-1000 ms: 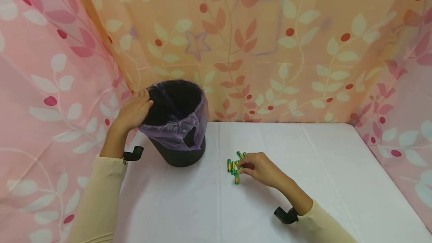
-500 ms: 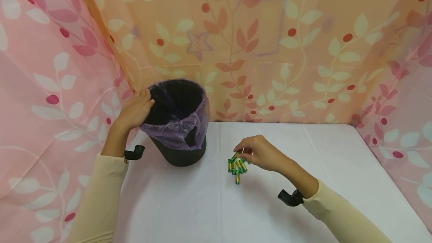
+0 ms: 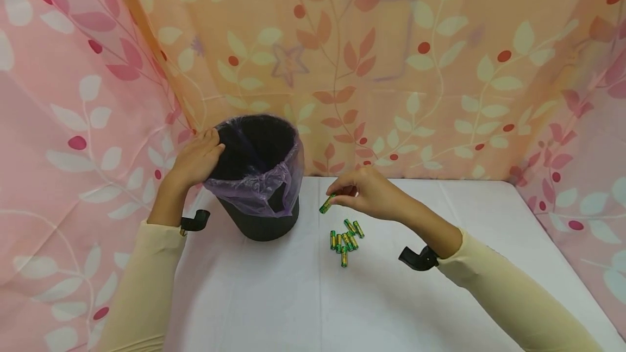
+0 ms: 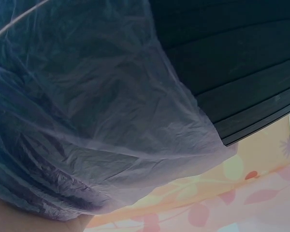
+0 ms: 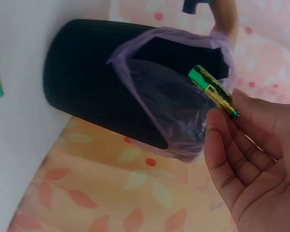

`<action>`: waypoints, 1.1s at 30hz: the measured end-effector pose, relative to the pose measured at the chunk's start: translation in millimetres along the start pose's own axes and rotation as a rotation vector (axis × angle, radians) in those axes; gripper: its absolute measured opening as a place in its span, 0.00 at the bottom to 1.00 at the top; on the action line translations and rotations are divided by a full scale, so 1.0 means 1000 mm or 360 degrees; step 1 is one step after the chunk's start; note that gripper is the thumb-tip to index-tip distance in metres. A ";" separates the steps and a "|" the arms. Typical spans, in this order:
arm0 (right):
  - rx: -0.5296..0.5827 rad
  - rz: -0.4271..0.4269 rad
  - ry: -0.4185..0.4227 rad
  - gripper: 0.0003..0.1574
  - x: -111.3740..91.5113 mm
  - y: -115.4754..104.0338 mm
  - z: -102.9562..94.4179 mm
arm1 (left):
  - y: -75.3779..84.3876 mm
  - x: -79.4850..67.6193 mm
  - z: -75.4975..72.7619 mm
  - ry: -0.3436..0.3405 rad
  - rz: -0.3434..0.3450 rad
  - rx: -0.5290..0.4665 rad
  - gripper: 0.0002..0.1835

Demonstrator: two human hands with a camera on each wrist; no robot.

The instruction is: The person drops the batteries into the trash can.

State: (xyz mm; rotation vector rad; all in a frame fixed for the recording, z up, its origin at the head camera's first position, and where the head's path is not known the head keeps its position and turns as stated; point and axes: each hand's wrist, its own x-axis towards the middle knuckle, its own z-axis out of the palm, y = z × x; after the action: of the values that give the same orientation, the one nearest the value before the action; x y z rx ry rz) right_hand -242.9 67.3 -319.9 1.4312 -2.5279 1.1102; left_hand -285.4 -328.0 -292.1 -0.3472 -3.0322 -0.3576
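Cloth (image 3: 440, 69) fills the back and both sides, soft and leaf-printed, orange behind, pink at the flanks! Below it spreads the surface (image 3: 464, 259), white and smooth, faint creases running from far edge to near. Up by the far left corner stands the bin (image 3: 259, 227), black and round, tapering to its base; only the left wrist view, right up close, shows the ribbing on its side. Over the rim hangs the bag (image 3: 244, 194), filmy purple plastic, crinkled, a gap at the front letting the black show.

To the hands! The left hand (image 3: 198, 156) comes in over the left edge, forearm steep, fingers bent over the rim, gripping bin and bag together. The right hand (image 3: 369, 194) hangs above the surface, forearm slanting in from the near right, thumb and fingertips meeting in a pinch. Now the batteries (image 3: 347, 242), little green-and-gold cylinders in a loose cluster right of the bin. And in that right-hand pinch, one battery (image 3: 326, 204), tilted, in the air between bin and cluster. The right wrist view lines it up against the bag's opening, and picks out the tiny metal tip.
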 end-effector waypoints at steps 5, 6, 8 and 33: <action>0.0106 0.0043 0.0039 0.07 0.015 -0.003 -0.010 | 0.000 0.001 0.000 0.0008 0.0011 0.0000 0.33; 0.0122 0.0062 0.0045 0.07 0.017 -0.003 -0.012 | 0.000 0.001 0.000 0.0008 0.0013 0.0000 0.33; 0.0164 0.0105 0.0057 0.07 0.023 -0.002 -0.015 | 0.001 0.002 0.000 0.0005 0.0013 -0.0001 0.33; 0.0721 0.0313 0.0218 0.15 0.082 -0.005 -0.031 | -0.002 0.001 0.001 0.0014 0.0053 0.0033 0.33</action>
State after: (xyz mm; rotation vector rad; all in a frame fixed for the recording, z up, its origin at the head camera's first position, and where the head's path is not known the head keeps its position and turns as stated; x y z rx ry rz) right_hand -296.3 23.5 -265.1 1.1344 -2.4629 1.8392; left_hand -287.2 -329.6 -293.6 -0.3934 -3.0155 -0.3243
